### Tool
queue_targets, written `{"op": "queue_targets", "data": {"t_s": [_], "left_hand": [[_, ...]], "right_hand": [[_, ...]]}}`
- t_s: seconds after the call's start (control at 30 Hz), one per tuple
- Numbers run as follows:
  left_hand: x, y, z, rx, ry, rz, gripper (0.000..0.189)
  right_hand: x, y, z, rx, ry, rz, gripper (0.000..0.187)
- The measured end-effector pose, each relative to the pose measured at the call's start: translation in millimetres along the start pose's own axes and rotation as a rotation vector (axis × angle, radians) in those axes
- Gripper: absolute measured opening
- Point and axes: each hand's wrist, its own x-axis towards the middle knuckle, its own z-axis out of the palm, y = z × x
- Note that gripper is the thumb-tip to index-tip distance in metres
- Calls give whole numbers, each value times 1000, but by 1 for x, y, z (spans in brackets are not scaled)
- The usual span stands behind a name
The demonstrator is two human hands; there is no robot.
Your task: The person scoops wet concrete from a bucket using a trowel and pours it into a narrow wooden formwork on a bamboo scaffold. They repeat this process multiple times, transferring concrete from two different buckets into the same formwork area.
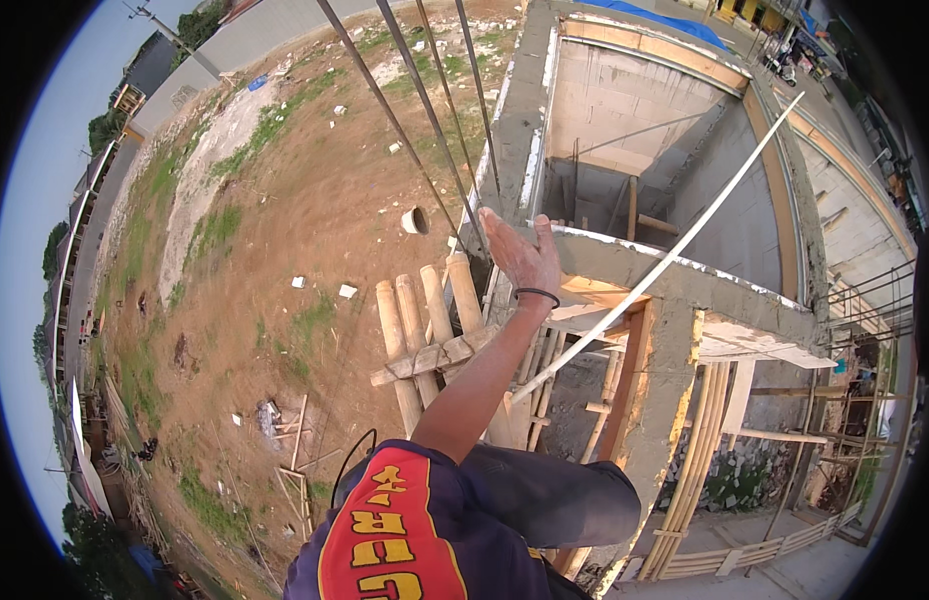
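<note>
My left hand [521, 251] reaches forward with its fingers straight and the thumb apart, and holds nothing. Its skin is dusty, and a black band circles the wrist. It is by the foot of several upright steel reinforcing bars [442, 120] at a corner of the grey concrete ring beam [614, 251]; whether it touches them I cannot tell. Below the forearm, several bamboo poles [432, 300] stick up behind a rough timber crosspiece [434, 354]. A long pale pole [659, 266] slants across the beam to the right of my hand. My right hand is out of view.
Pale block walls [622, 97] drop into a deep room beyond the beam. Another concrete beam [652, 405] runs beside my leg, above bamboo props [693, 465]. Far below on the left, bare ground [314, 202] holds a bucket [415, 220] and scattered block pieces.
</note>
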Motion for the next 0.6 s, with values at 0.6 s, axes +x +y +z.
{"op": "queue_targets", "data": {"t_s": [0.6], "left_hand": [[-322, 108, -73, -299, -1812, 748, 65]], "right_hand": [[-77, 63, -33, 243, 225, 197, 35]]}}
